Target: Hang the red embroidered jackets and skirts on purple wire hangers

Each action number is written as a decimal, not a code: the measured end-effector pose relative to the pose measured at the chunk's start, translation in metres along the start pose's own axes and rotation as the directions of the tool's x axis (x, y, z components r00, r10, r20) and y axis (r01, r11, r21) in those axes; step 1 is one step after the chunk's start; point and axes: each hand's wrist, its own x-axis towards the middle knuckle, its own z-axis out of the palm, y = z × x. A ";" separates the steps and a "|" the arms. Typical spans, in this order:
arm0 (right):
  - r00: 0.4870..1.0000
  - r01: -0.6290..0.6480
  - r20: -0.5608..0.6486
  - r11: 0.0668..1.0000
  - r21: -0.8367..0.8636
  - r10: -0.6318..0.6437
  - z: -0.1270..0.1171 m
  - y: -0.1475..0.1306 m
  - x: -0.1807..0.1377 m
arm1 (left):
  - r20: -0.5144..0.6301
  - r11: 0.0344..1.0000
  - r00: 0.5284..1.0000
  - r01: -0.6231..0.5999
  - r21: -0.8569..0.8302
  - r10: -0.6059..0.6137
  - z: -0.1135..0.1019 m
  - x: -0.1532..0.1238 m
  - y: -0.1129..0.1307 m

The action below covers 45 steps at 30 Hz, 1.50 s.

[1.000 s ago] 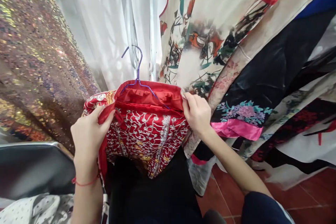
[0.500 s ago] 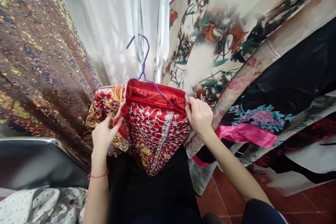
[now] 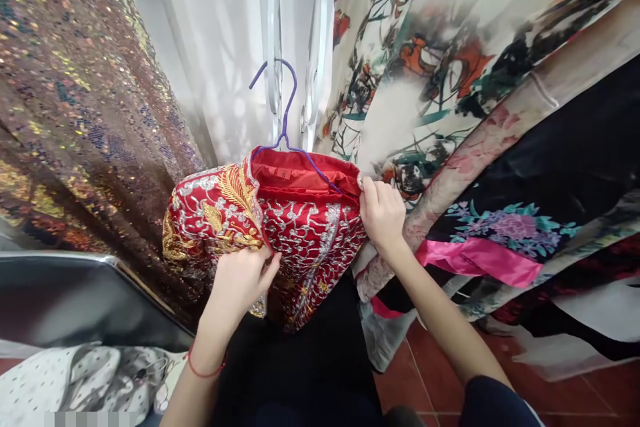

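A red jacket (image 3: 310, 233) with silver and gold embroidery lies over my black-clad lap, its collar facing away from me. Inside its neck sits a purple wire hanger (image 3: 286, 123); the hook sticks up free and most of the frame is hidden by cloth. My left hand (image 3: 240, 280) is closed on the jacket's front edge, thumb and fingers pinching it below the collar. At the other side, my right hand (image 3: 383, 213) grips the jacket near the right end of the collar. A small size label (image 3: 284, 173) shows on the red lining.
Sequined fabric (image 3: 90, 93) hangs at the left, white cloth (image 3: 210, 47) behind the hanger. Printed garments (image 3: 425, 67) and a black one with a pink ribbon (image 3: 483, 263) hang at the right. A dark chair-like panel (image 3: 75, 300) and dotted cloth (image 3: 85, 380) are lower left, above red floor tiles (image 3: 415, 373).
My left hand has moved right and a little down, drawing the left front of the jacket across toward the middle. My right hand stays on the collar side.
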 end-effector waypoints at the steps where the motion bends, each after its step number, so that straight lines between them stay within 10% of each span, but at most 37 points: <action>1: 1.000 -0.007 0.010 1.000 0.024 0.007 0.000 0.000 0.000 | -0.063 0.998 0.998 -0.026 -0.055 0.023 -0.011 0.004 0.005; 6: 0.989 -0.112 -0.059 0.956 0.270 0.133 -0.017 -0.005 -0.011 | -0.395 0.962 0.900 -0.248 -0.117 0.184 -0.033 0.064 0.021; 12: 0.956 -0.275 -0.016 0.912 0.303 0.293 -0.047 -0.013 -0.035 | -0.412 0.938 0.875 -0.325 -0.117 0.252 0.001 0.132 0.031; 26: 0.947 -0.210 -0.151 0.902 0.378 0.284 -0.089 -0.014 0.004 | -0.392 0.939 0.919 -0.176 -0.297 0.048 0.013 0.139 0.044; 31: 0.931 -0.279 -0.059 0.809 0.518 0.360 -0.090 -0.049 -0.026 | -0.405 0.930 0.910 -0.216 -0.296 0.083 0.021 0.139 0.041; 37: 0.845 -0.531 0.099 0.800 0.277 0.526 -0.054 -0.032 -0.073 | -0.422 0.965 0.906 -0.128 -0.229 0.020 0.035 0.144 0.042; 45: 0.891 -0.454 0.273 0.722 0.523 0.363 -0.086 -0.060 -0.061 | -0.397 0.952 0.916 -0.063 -0.301 -0.065 0.032 0.149 0.052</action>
